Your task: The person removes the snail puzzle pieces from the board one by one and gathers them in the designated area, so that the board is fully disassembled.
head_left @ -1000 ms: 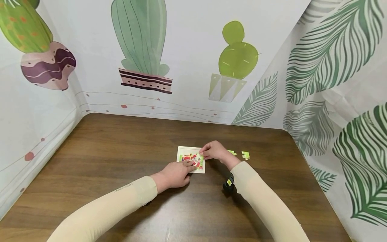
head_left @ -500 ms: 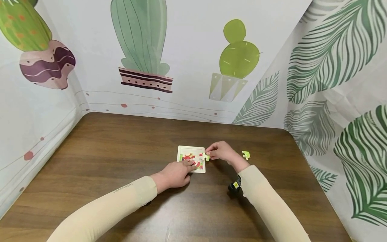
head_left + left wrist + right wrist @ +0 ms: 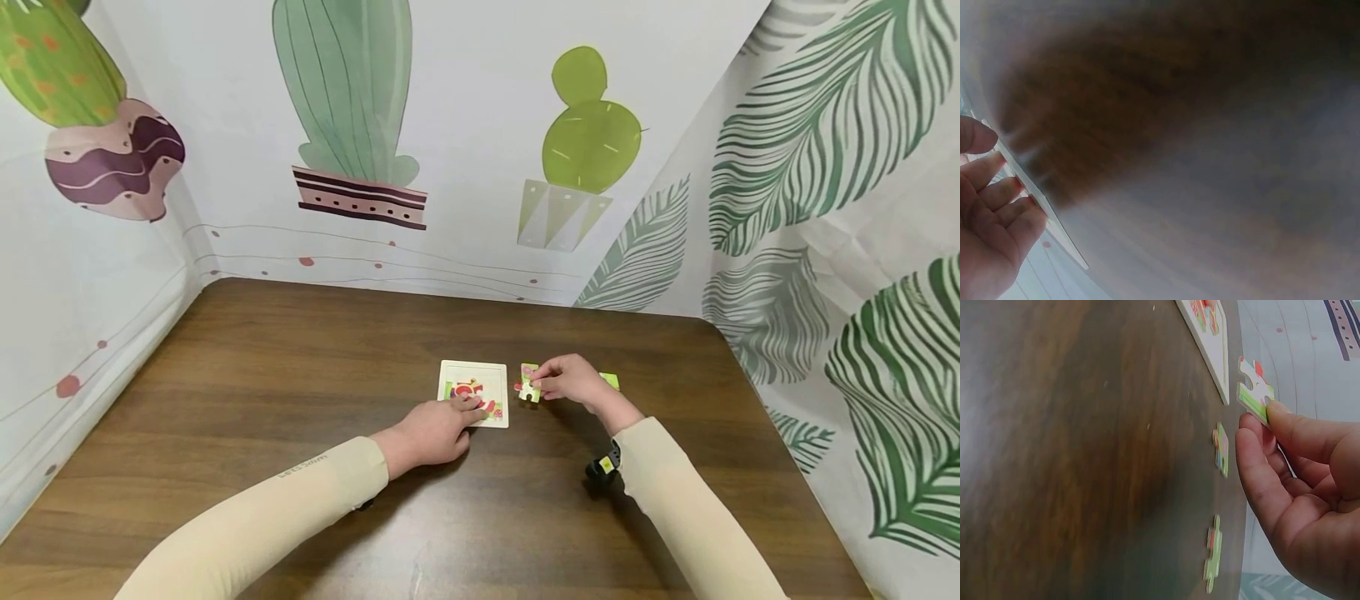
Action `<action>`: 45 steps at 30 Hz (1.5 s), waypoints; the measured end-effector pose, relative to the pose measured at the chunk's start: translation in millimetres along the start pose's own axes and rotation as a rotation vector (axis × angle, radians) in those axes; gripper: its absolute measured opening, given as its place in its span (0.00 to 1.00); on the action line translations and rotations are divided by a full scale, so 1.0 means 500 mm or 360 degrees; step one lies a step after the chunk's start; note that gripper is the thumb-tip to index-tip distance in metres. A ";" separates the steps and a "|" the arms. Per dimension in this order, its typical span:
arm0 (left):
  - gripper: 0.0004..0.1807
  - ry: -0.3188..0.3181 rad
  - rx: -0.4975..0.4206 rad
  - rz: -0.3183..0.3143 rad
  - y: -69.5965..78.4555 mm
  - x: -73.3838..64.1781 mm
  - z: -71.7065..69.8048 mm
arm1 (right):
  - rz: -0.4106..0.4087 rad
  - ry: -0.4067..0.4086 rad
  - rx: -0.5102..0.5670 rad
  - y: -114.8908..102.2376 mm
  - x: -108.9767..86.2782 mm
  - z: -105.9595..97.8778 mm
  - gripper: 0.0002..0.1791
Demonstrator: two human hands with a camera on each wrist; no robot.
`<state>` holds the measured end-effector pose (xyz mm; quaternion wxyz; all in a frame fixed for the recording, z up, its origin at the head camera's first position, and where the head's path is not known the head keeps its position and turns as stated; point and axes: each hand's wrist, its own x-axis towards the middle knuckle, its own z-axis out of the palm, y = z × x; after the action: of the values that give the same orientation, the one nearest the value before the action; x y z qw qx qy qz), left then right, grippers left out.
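Observation:
My left hand lies at the near side of a square white puzzle tray, its fingers extended over the tray and touching the pieces in it. Several red and green puzzle pieces show there, partly covered by those fingers. Right of the tray, my right hand pinches a white, green and red jigsaw piece between thumb and fingers. The right wrist view shows that piece held up above the table. In the left wrist view the left fingertips meet the tray's edge.
Two loose jigsaw pieces lie on the brown wooden table in the right wrist view: one closer to the tray, one farther off. From the head, one loose piece shows behind the right hand. A printed wall sheet borders the table.
My right hand has moved right, from the tray's right side to beyond its edge, taking the jigsaw piece out of the tray. The left hand has stayed in place.

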<state>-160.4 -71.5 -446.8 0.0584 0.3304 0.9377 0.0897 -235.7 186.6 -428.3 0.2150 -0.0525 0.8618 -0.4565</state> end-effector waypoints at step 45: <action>0.24 0.0080 0.0034 0.0054 -0.006 -0.002 0.003 | 0.0033 -0.0054 -0.0064 0.119 -0.100 -0.101 0.13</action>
<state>-161.1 -74.5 -448.9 0.0296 0.3446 0.9341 0.0890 -205.4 273.8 -435.8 0.2332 -0.0557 0.8674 -0.4360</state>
